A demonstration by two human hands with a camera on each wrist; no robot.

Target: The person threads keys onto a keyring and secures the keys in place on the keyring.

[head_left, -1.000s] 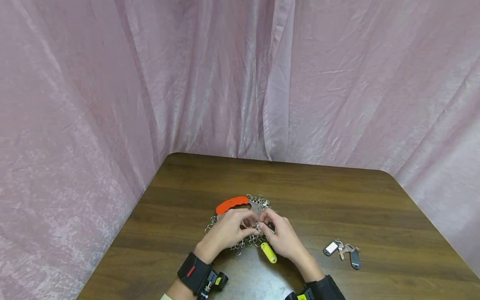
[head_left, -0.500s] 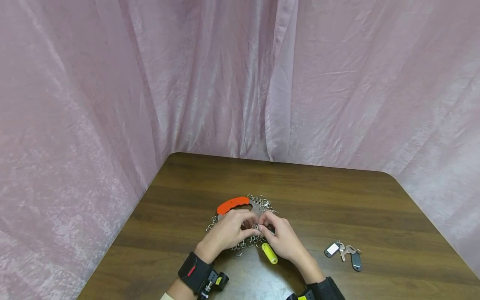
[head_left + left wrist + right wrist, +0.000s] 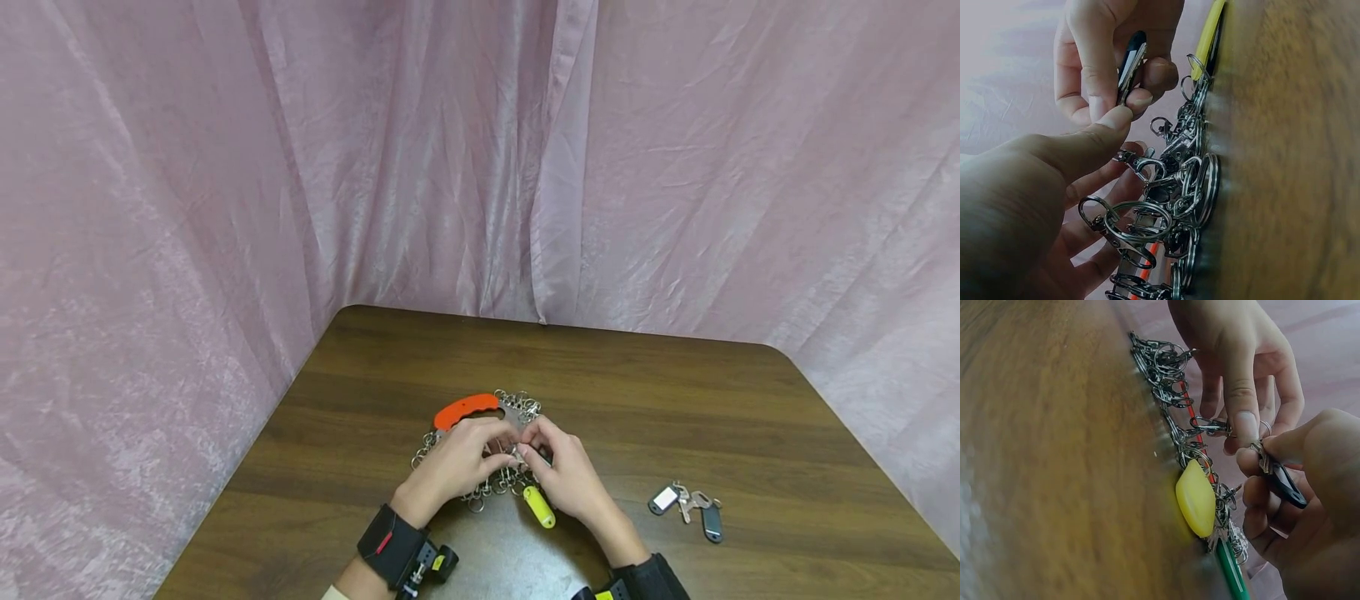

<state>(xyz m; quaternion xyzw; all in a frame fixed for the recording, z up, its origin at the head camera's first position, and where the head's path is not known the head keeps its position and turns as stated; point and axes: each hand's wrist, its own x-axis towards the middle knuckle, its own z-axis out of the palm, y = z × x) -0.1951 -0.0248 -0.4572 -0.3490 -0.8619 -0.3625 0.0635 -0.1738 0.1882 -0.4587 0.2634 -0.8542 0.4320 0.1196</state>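
Note:
On the table lies a metal key holder with an orange handle and several clasps and split rings along its edge. My left hand reaches over it, pinching a small metal clasp and a ring between thumb and fingers. Close against those fingertips, my right hand pinches a key with a black tag. Exactly how ring and key meet is hidden by the fingers. A yellow key tag hangs from the holder's near side, and a green tag shows beside it in the right wrist view.
To the right on the wooden table lie two keys with dark tags, one tag with a white label and one plain dark tag. A pink curtain hangs behind the table's far edge.
Both hands stay at the holder. Their fingertips shift slightly where they meet, the right fingers a little upward. The head view has moved very slightly.

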